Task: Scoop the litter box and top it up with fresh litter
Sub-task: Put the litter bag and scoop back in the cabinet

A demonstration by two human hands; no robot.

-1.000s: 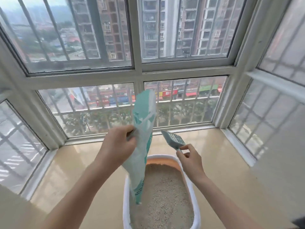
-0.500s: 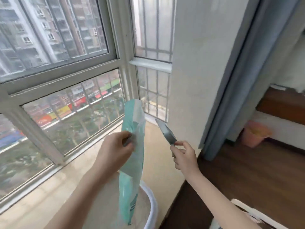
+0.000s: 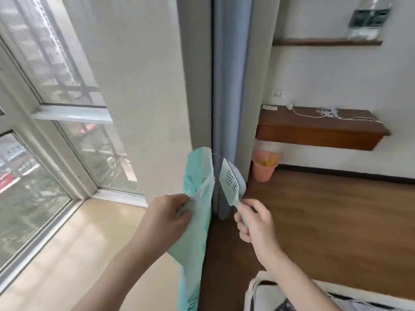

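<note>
Gripping the limp litter bag (image 3: pixel 198 198) by its side, the left hand (image 3: pixel 167 217) keeps it upright; the right hand (image 3: pixel 256 223) clutches the scoop (image 3: pixel 230 184), blade up. Litter box out of view.

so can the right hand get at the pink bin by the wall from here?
Probably not as things stand. The right hand already grips the scoop, and the pink bin stands well beyond it on the wood floor. Nothing blocks the path; the person would likely need to step closer.
</note>
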